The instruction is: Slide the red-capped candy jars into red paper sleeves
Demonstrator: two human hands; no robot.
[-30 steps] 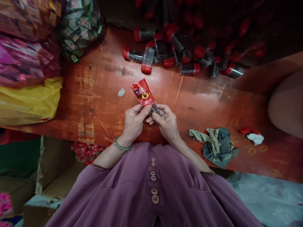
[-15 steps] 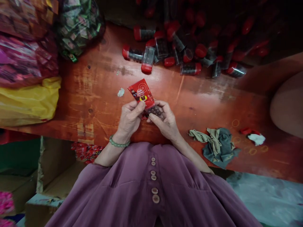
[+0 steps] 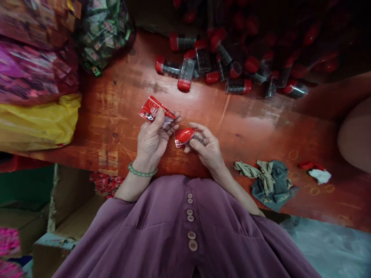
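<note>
My left hand (image 3: 153,139), a green bead bracelet (image 3: 142,170) on its wrist, is closed on a red printed packet (image 3: 152,109) with a clear part, pinched under the thumb. Just to the right, my right hand (image 3: 207,144) grips a small clear jar with a red cap (image 3: 185,134). Dark round pieces show through the jar's side, partly covered by the fingers. The cap points left, toward the other hand. Under the jar a second red packet (image 3: 179,142) shows in part; whether it lies on the table or in the hand I cannot tell.
Several red-capped jars (image 3: 185,71) lie heaped at the back of the wooden table (image 3: 124,112). Bags of packets (image 3: 37,69) and a yellow bag (image 3: 37,123) stand at the left. Crumpled cloths (image 3: 269,179) lie at right. Below the table's edge is a cardboard box (image 3: 68,204).
The hands have moved apart. My left hand has drawn the red packet left and away from the jar, and the jar's red cap, hidden before, now shows in my right hand.
</note>
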